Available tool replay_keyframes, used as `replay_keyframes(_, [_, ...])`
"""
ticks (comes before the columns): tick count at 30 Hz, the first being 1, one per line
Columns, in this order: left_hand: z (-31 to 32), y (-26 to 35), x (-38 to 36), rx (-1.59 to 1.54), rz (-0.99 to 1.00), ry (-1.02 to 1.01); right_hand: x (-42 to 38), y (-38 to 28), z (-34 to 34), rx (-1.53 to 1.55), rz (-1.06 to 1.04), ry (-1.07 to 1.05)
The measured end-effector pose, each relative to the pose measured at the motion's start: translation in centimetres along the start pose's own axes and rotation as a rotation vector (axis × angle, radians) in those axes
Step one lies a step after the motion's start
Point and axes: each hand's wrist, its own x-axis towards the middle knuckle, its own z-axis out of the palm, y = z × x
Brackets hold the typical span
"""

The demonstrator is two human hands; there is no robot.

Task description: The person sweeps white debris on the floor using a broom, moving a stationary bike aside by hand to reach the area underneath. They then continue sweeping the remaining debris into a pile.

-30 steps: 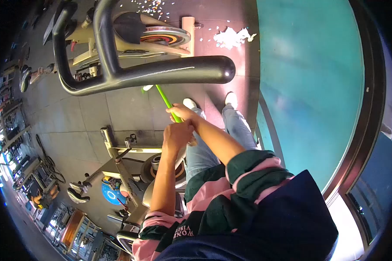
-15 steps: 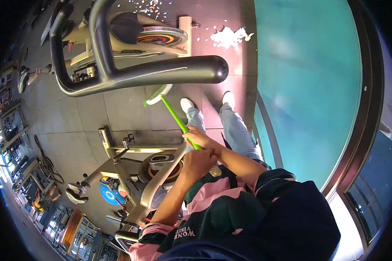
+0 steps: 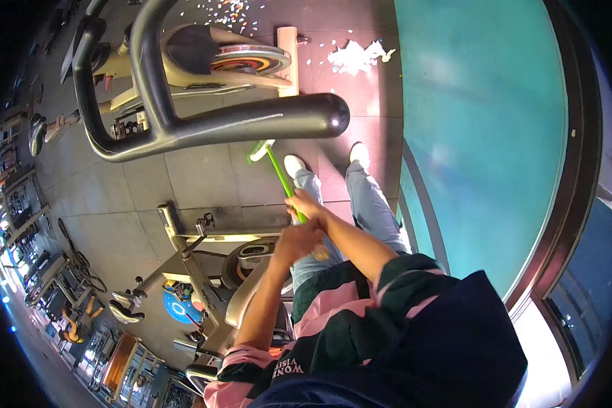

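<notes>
A broom with a green stick (image 3: pixel 279 171) slants down from my hands to its white and green head (image 3: pixel 260 151), which lies just below a black handlebar in the view. My right hand (image 3: pixel 306 205) is wrapped round the stick lower down, nearer the head. Closed round the upper end is my left hand (image 3: pixel 299 243), close to my body. Past the handlebar, a heap of white scraps (image 3: pixel 355 58) sits on the dark floor mats, and small pale bits (image 3: pixel 230 15) lie scattered farther left.
The black handlebar (image 3: pixel 251 122) of an exercise bike crosses above the broom head. Another bike frame (image 3: pixel 248 262) stands by my left arm. My shoes (image 3: pixel 294 164) are on the mats. On the right is a teal surface (image 3: pixel 483 136). A blue ball (image 3: pixel 178 309) and another person (image 3: pixel 71 326) are at the left.
The broom head has moved right, toward my feet, and the stick is steeper. Both hands have shifted slightly with it. The handlebar appears a little farther left.
</notes>
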Motion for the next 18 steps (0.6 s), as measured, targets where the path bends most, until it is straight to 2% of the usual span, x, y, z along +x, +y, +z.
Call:
replay_keyframes(1, [-0.2, 1.1, -0.9, 0.018, 0.115, -0.037, -1.3, 0.3, -0.3, -0.109, -0.039, -0.001])
replay_keyframes(3, [-1.9, 4.8, -3.0, -0.269, 0.033, -0.121, -4.3, 0.1, -0.6, -0.109, -0.053, -0.025])
replay_keyframes(4, [-1.9, 5.0, -3.6, -0.270, 0.034, -0.121, -5.6, -0.5, -0.3, -0.112, -0.067, -0.052])
replay_keyframes(6, [-2.1, 5.1, -4.3, -0.448, -0.094, -0.105, -6.4, -1.7, 0.7, -0.115, -0.069, -0.056])
replay_keyframes(7, [-2.2, 4.9, -4.2, -0.450, -0.088, -0.101, -6.3, -2.1, 1.2, -0.114, -0.073, -0.060])
replay_keyframes(8, [-2.4, 4.3, -4.0, -0.364, -0.066, 0.003, -5.3, -2.4, 1.4, -0.073, -0.114, -0.164])
replay_keyframes(9, [-2.6, 3.4, -3.9, -0.276, -0.047, 0.107, -4.2, -2.7, 2.0, -0.078, -0.117, -0.168])
replay_keyframes(10, [-3.8, 2.3, -3.5, 0.124, 0.034, 0.241, -3.4, -3.1, 3.5, -0.021, -0.077, -0.162])
replay_keyframes(11, [-4.3, 2.0, -3.9, -0.146, -0.144, 0.237, -3.1, -3.4, 4.1, 0.037, -0.033, -0.148])
replay_keyframes(13, [-5.0, 1.8, -4.5, -0.151, -0.086, 0.274, -3.1, -4.0, 4.4, 0.015, -0.021, -0.149])
replay_keyframes(15, [-4.2, 0.8, -4.9, -0.160, -0.030, 0.310, -3.0, -3.5, 4.9, 0.059, -0.035, -0.062])
replay_keyframes(16, [-4.2, 0.8, -5.0, -0.168, 0.025, 0.340, -3.3, -4.0, 4.8, -0.051, -0.035, -0.066])
replay_keyframes(17, [-4.2, 0.9, -5.1, -0.161, 0.025, 0.351, -3.8, -4.4, 4.5, -0.056, -0.044, -0.074])
replay_keyframes(18, [-4.4, 1.5, -5.1, -0.294, -0.037, 0.321, -5.6, -5.6, 4.4, -0.032, 0.004, -0.068])
